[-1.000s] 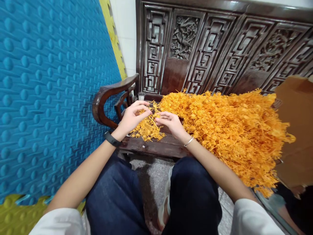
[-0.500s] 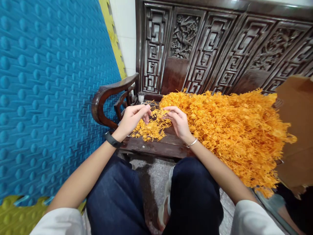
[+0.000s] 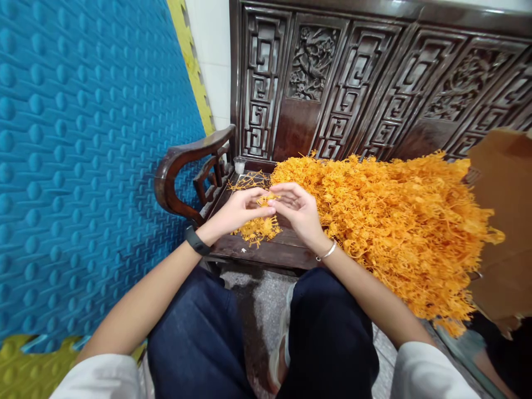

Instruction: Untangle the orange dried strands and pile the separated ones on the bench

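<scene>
Left hand (image 3: 239, 211), right hand (image 3: 303, 215): we are pinching a yellow sprig (image 3: 265, 200) in narrowed fingertips, apparently steadying it.

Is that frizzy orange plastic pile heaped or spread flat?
Heaped: the frizzy orange pile forms a thick mound, partly hiding the dark carved wooden backrest.

Likely a home: carved wooden bench (image 3: 299, 128), blue foam mat (image 3: 91, 166)

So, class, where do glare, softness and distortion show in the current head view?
Head view: glare streaks the carved wooden backrest; the blue foam mat looks stretched and soft toward the left edge; fine strands in the orange sprig pile blur together.
</scene>
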`<state>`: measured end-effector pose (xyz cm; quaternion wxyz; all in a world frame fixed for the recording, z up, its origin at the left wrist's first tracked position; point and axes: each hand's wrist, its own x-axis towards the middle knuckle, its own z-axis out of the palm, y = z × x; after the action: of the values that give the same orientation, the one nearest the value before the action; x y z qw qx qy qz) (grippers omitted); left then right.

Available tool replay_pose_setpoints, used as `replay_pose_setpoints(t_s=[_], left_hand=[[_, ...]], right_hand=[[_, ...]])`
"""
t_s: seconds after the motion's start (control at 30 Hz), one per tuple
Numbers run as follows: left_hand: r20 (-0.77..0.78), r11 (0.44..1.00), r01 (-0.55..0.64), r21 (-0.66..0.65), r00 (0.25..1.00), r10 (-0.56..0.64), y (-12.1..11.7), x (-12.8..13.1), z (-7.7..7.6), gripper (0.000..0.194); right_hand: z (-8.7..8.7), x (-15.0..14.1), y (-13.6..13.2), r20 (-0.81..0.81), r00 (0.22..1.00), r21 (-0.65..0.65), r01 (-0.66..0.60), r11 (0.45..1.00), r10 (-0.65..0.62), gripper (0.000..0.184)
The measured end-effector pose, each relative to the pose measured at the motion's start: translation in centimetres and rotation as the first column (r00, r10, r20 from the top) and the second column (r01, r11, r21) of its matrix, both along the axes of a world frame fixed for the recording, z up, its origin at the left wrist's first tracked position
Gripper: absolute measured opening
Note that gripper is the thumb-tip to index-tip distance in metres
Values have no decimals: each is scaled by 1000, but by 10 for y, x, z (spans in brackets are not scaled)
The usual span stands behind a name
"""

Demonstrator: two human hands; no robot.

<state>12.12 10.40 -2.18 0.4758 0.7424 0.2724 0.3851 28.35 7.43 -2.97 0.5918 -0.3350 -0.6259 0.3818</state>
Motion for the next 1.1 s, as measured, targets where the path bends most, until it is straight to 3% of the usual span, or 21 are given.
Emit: replay_pose_setpoints(t_s=[0.27,0.5,0.67,0.97,1.1], left_hand=[[-40,999,-53,-1,998,53,-1,-3,7,16],[32,999,-50,3,998,49,-2,0,8,19],[155,992,-126,17,980,122,-4,-2,13,16],[86,993,-56,-101,994,65,-4,-2,10,12],[-63,996,-93,4,994,93,-4,0,10,13]], right_hand=[[-1,1,3,-70,992,-38,104,994,-106,37],[-1,2,7,-67,997,-43,26,999,-29,21],[0,13,12,-76,997,-95,13,995,-20,15],[1,10,9,-82,991,-111,-116,987,107,13],[1,8,7,-47,994,-96,-100,990,96,14]])
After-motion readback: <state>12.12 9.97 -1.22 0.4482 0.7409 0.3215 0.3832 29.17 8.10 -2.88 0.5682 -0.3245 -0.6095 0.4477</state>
